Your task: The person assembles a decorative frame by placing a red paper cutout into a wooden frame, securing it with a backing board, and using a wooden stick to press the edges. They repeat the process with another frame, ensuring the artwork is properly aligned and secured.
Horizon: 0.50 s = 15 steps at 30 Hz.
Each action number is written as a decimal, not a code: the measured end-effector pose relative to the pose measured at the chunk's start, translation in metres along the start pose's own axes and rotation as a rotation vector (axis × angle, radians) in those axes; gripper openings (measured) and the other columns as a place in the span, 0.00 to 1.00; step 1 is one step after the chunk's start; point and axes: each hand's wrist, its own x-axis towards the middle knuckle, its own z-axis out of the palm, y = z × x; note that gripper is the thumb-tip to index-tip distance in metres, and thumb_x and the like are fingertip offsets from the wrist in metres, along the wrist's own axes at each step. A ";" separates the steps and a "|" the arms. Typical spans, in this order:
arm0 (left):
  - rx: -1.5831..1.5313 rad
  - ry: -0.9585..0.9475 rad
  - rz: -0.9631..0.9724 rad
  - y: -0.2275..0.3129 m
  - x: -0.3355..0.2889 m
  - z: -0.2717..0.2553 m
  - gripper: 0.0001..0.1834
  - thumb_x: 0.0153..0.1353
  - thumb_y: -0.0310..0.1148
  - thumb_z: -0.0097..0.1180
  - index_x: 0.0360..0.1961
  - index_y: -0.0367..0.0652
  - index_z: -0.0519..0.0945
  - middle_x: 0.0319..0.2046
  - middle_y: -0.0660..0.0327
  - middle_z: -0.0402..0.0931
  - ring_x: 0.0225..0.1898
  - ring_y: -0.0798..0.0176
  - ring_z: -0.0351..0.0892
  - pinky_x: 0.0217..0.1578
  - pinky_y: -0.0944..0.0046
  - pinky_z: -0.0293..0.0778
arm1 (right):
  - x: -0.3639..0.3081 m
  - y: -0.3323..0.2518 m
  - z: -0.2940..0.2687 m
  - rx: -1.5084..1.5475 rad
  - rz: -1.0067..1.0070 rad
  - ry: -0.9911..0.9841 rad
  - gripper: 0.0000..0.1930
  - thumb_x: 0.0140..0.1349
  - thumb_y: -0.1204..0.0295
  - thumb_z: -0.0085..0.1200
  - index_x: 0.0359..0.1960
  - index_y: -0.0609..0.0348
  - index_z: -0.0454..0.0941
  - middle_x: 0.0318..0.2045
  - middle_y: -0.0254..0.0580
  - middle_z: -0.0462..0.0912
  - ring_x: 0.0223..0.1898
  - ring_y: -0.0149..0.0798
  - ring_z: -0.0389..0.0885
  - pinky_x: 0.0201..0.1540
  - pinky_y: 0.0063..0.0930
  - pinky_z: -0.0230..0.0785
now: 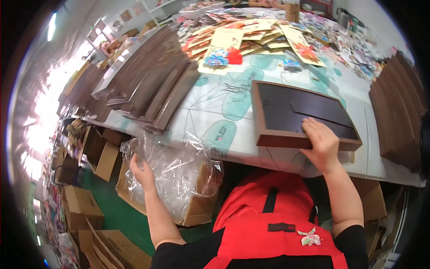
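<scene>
A deep brown picture frame (pixel 309 142) lies near the table's front edge at the right, its dark back with a stand flap facing up. My right hand (pixel 321 143) grips its near side, fingers over the back and thumb along the outer edge. At the left, my left hand (pixel 142 171) is beside crumpled clear plastic film (pixel 177 161), thumb and fingers apart. Its fingertips are near the film; whether they touch it is hard to tell. The film spills over an open cardboard box (pixel 199 213) below the table edge.
Brown frames (pixel 152 76) stand stacked at the table's left, and more brown frames (pixel 396 107) at its right. Yellow cards (pixel 226 40) with red and blue decorations are heaped at the back of the patterned table cover (pixel 206 101). Cardboard boxes (pixel 83 206) sit on the green floor.
</scene>
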 end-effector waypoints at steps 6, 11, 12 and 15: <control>-0.173 -0.008 0.224 0.122 0.008 -0.011 0.19 0.60 0.21 0.49 0.54 0.35 0.72 0.55 0.52 0.70 0.57 0.55 0.68 0.59 0.57 0.61 | -0.028 -0.019 0.035 -0.042 -0.029 -0.148 0.35 0.27 0.71 0.70 0.47 0.58 0.75 0.51 0.43 0.79 0.54 0.45 0.76 0.56 0.41 0.67; -0.568 -0.190 0.213 0.191 -0.010 0.011 0.19 0.65 0.24 0.45 0.57 0.35 0.70 0.56 0.55 0.69 0.58 0.59 0.67 0.59 0.58 0.62 | -0.037 -0.018 0.016 0.673 0.330 -0.137 0.41 0.50 0.50 0.60 0.63 0.57 0.62 0.64 0.49 0.64 0.65 0.47 0.62 0.65 0.44 0.54; -0.658 -0.243 0.185 0.204 -0.018 0.015 0.19 0.65 0.24 0.45 0.57 0.35 0.69 0.56 0.55 0.69 0.58 0.59 0.67 0.59 0.58 0.62 | -0.038 -0.019 0.011 1.199 0.533 -0.013 0.43 0.54 0.44 0.54 0.66 0.57 0.57 0.66 0.50 0.59 0.67 0.48 0.58 0.67 0.44 0.51; -0.825 -0.376 0.113 0.221 -0.045 0.029 0.18 0.68 0.26 0.41 0.57 0.35 0.69 0.57 0.56 0.68 0.59 0.62 0.66 0.59 0.59 0.63 | -0.034 -0.019 -0.014 2.132 0.795 0.102 0.50 0.58 0.29 0.30 0.71 0.55 0.43 0.70 0.51 0.48 0.69 0.51 0.52 0.68 0.47 0.47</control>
